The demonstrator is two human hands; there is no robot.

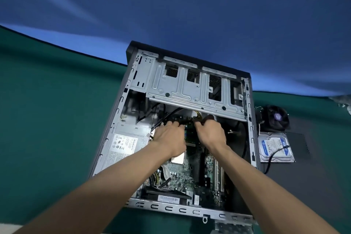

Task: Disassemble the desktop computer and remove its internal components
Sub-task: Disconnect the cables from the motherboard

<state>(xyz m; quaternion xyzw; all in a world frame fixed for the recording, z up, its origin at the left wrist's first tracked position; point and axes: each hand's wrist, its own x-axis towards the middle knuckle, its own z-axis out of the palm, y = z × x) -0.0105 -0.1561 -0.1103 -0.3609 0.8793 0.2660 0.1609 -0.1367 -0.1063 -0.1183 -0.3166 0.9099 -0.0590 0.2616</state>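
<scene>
An open desktop computer case (121, 100) lies on its side on a green surface. Inside I see the green motherboard (182, 176), a grey power supply (125, 144) at the left and a metal drive cage (190, 85) at the far end. Both of my hands reach in near the far edge of the motherboard. My left hand (169, 137) curls its fingers round a bundle of black cables (167, 116). My right hand (210, 133) grips the yellow and black power cables and connector (197, 118). The fingertips are hidden among the wires.
To the right of the case, on a dark panel (303, 176), lie a hard drive (275, 147) with a blue label and a black cable, and a black cooler fan (275, 118) behind it. A blue cloth backdrop hangs behind the green surface (47, 110).
</scene>
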